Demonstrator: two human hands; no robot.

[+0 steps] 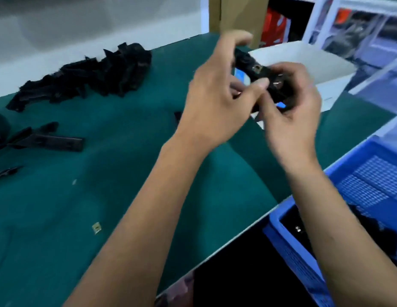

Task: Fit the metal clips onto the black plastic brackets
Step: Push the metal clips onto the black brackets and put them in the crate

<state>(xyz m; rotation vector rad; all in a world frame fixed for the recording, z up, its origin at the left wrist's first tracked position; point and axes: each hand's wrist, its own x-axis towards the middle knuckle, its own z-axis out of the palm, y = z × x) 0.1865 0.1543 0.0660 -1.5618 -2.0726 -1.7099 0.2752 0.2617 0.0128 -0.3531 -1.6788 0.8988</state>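
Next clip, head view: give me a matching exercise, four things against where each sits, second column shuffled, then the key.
Things:
1. bracket pile
2. loose metal clip
3. blue crate
4. held bracket

Places:
A. off the table's near right edge
B. far left on the green table
C. lifted between the left hand and right hand
D. alone on the near part of the green table

Pairs: 1-B, 2-D, 3-A, 4-C

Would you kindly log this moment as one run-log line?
step: clip fitting | left hand: holds bracket | right hand: holds bracket | loose clip: on mat
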